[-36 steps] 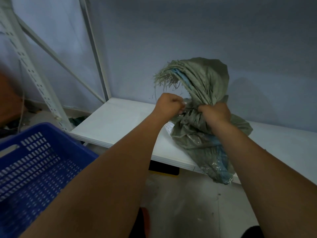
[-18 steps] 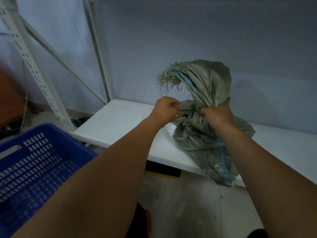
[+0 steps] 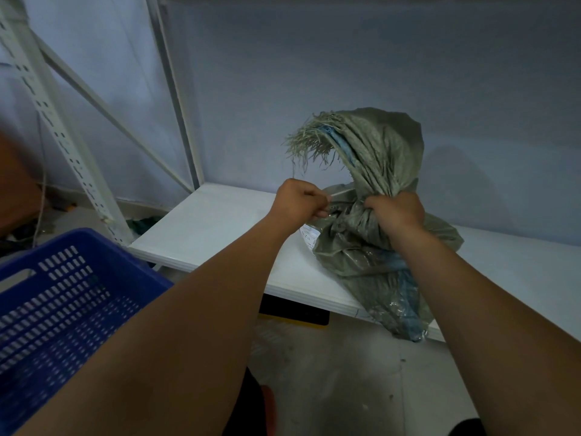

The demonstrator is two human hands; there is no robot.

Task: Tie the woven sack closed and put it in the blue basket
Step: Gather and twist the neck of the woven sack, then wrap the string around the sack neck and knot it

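Tying step under way: right hand point(image 3: 394, 212) clenched on gathered neck of woven sack point(image 3: 371, 247), left hand point(image 3: 301, 204) fisted, apparently drawing thin tie sideways; tie itself barely visible. Sack grey-green, crinkled, frayed mouth flopping above grip, blue liner showing; sits at front edge of white shelf point(image 3: 213, 228), lower end overhanging. Next move likely: cinch knot, then lift into blue basket point(image 3: 72, 297), lower left.

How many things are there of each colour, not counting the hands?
Green: 1, the woven sack
Blue: 1, the basket
White: 1, the shelf
Total: 3
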